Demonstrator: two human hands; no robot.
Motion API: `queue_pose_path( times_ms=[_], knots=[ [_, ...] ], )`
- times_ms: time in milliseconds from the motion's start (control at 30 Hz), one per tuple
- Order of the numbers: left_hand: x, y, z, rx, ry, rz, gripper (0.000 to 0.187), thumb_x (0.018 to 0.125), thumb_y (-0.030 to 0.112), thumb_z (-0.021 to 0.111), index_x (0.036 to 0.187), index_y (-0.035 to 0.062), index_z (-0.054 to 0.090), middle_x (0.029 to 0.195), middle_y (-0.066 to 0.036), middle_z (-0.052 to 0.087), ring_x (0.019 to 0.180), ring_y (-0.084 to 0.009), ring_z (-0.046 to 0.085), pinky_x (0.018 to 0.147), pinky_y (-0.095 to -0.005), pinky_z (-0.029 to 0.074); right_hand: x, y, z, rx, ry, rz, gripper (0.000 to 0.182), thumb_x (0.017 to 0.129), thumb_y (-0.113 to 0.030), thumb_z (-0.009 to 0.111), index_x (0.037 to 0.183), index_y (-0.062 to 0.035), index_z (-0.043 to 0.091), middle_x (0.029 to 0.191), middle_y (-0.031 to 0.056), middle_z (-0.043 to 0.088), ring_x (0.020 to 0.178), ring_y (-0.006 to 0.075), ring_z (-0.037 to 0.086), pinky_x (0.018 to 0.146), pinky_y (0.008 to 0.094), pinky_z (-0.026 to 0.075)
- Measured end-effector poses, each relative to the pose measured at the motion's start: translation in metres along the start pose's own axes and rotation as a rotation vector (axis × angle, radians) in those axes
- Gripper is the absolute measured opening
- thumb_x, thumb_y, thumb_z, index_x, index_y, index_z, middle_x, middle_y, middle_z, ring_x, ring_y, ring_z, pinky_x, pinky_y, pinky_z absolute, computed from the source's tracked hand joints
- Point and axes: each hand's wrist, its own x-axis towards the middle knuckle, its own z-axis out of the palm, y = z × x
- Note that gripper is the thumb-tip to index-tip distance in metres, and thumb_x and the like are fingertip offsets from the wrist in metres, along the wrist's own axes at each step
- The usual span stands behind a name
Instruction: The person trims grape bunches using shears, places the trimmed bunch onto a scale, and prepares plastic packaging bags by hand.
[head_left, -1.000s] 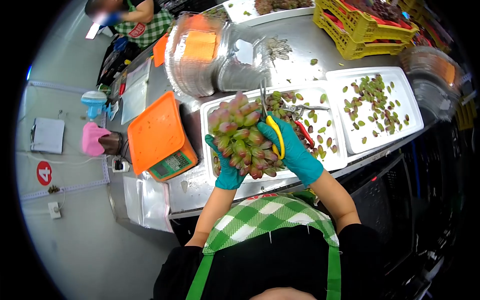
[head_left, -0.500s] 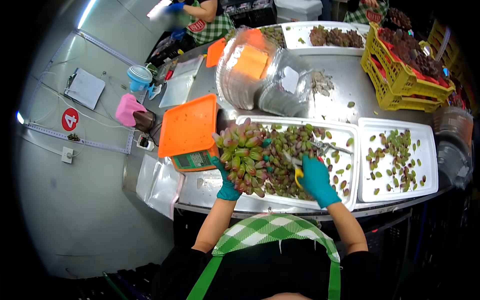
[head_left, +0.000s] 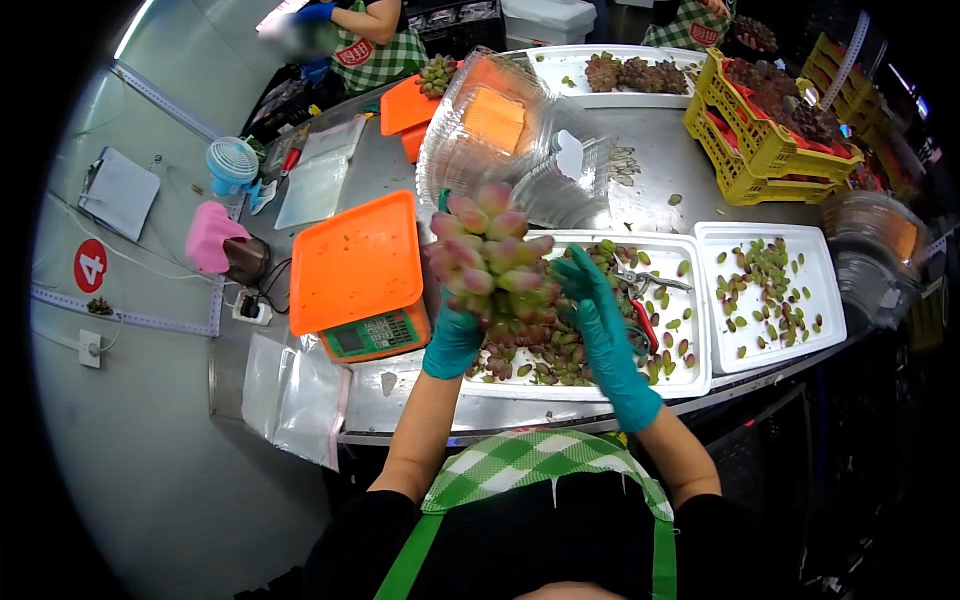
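A bunch of green and pink elongated grapes (head_left: 490,265) is held up in my gloved left hand (head_left: 455,338), whose fingers wrap round its left and lower side. My right hand (head_left: 603,330), in a matching teal glove, is open beside the bunch, fingers spread and pointing up. Beneath both hands lies a white tray (head_left: 700,330) of loose grapes (head_left: 560,360), partly hidden by the bunch and gloves. Pruning shears with red handles (head_left: 648,325) rest on the grapes just right of my right hand, blades toward the tray's far side.
An orange-topped scale (head_left: 355,265) stands left of the tray. Beyond it are clear plastic containers (head_left: 570,185). A second white tray (head_left: 775,345) holds loose grapes at right. Yellow crates (head_left: 745,155) stand behind. Plastic bags (head_left: 290,400) lie front left. Two people work across the table.
My right hand no longer holds the yellow-handled scissors and has opened beside the bunch. My left hand has raised the bunch. The view has shifted slightly.
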Motion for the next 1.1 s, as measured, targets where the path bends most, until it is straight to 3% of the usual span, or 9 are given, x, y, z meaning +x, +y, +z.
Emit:
queue_pose_path(
  times_ms=[100, 367, 467, 533, 733, 833, 1000, 1033, 1100],
  knots=[
    [-0.011, 0.002, 0.006, 0.048, -0.058, -0.026, 0.115, 0.047, 0.041, 0.074, 0.135, 0.0099, 0.007, 0.134, -0.011, 0.023, 0.121, -0.0257, 0.030, 0.100, -0.0385, 0.029, -0.004, 0.031, 0.038, 0.542, 0.136, 0.149, 0.051, 0.087, -0.035, 0.043, 0.129, -0.0088, 0.029, 0.121, 0.0067, 0.041, 0.110, 0.0183, 0.043, 0.092, 0.0317, 0.037],
    [-0.024, 0.013, 0.016, 0.492, -0.133, 0.267, 0.125, 0.040, 0.035, 0.083, 0.135, 0.0095, 0.005, 0.134, -0.010, 0.021, 0.122, -0.0251, 0.029, 0.100, -0.0380, 0.028, 0.005, 0.051, 0.051, 0.746, 0.097, 0.212, 0.052, 0.086, -0.042, 0.042, 0.124, -0.0084, 0.033, 0.116, 0.0069, 0.046, 0.108, 0.0181, 0.046, 0.091, 0.0331, 0.040],
    [-0.027, 0.007, 0.007, 0.706, -0.119, 0.444, 0.131, 0.035, 0.031, 0.086, 0.135, 0.0085, 0.004, 0.134, -0.010, 0.021, 0.122, -0.0245, 0.028, 0.101, -0.0365, 0.025, 0.014, 0.060, 0.047, 0.905, 0.057, 0.345, 0.060, 0.087, -0.048, 0.033, 0.130, -0.0072, 0.025, 0.132, 0.0130, 0.030, 0.119, 0.0272, 0.034, 0.100, 0.0407, 0.029],
    [-0.027, 0.005, 0.009, 0.798, -0.131, 0.485, 0.133, 0.034, 0.033, 0.086, 0.135, 0.0078, 0.004, 0.134, -0.010, 0.021, 0.122, -0.0243, 0.028, 0.102, -0.0352, 0.023, 0.010, 0.053, 0.047, 0.990, 0.091, 0.353, 0.053, 0.087, -0.044, 0.034, 0.127, -0.0080, 0.030, 0.124, 0.0115, 0.040, 0.112, 0.0256, 0.043, 0.095, 0.0402, 0.036],
    [-0.030, 0.011, 0.006, 0.602, -0.081, 0.274, 0.094, 0.062, 0.025, 0.074, 0.134, 0.0087, 0.017, 0.125, -0.006, 0.038, 0.110, -0.0174, 0.041, 0.095, -0.0302, 0.032, 0.003, 0.053, 0.037, 1.070, -0.048, 0.279, 0.052, 0.088, -0.043, 0.029, 0.127, -0.0083, 0.031, 0.129, 0.0107, 0.037, 0.114, 0.0274, 0.041, 0.096, 0.0416, 0.035],
    [-0.032, 0.006, -0.003, 0.587, -0.042, 0.199, 0.069, 0.072, 0.007, 0.064, 0.131, 0.0089, 0.028, 0.119, -0.006, 0.044, 0.108, -0.0160, 0.043, 0.095, -0.0293, 0.033, -0.002, 0.062, 0.034, 1.026, 0.199, 0.491, 0.053, 0.087, -0.050, 0.027, 0.123, -0.0123, 0.037, 0.119, 0.0079, 0.046, 0.103, 0.0227, 0.050, 0.084, 0.0390, 0.045],
    [-0.039, -0.010, -0.012, 0.663, -0.097, 0.197, 0.054, 0.074, 0.000, 0.060, 0.124, 0.0058, 0.039, 0.123, -0.007, 0.043, 0.112, -0.0161, 0.042, 0.096, -0.0289, 0.033, -0.006, 0.071, 0.018, 0.841, 0.242, 0.532, 0.061, 0.086, -0.055, 0.025, 0.126, -0.0093, 0.033, 0.125, 0.0121, 0.040, 0.110, 0.0288, 0.045, 0.089, 0.0463, 0.040],
    [-0.040, -0.011, -0.011, 0.593, -0.063, 0.151, 0.053, 0.074, 0.000, 0.060, 0.123, 0.0054, 0.040, 0.123, -0.007, 0.043, 0.112, -0.0162, 0.042, 0.096, -0.0290, 0.033, -0.006, 0.065, 0.020, 0.875, 0.254, 0.528, 0.054, 0.086, -0.053, 0.028, 0.120, -0.0131, 0.040, 0.114, 0.0073, 0.050, 0.095, 0.0212, 0.055, 0.076, 0.0365, 0.049],
    [-0.039, -0.012, -0.013, 0.494, -0.001, 0.144, 0.052, 0.075, -0.001, 0.059, 0.123, 0.0054, 0.040, 0.122, -0.006, 0.043, 0.112, -0.0163, 0.043, 0.097, -0.0295, 0.033, -0.004, 0.059, 0.022, 0.833, 0.316, 0.553, 0.054, 0.086, -0.051, 0.027, 0.121, -0.0122, 0.040, 0.115, 0.0075, 0.049, 0.099, 0.0223, 0.053, 0.080, 0.0381, 0.047]
  ],
)
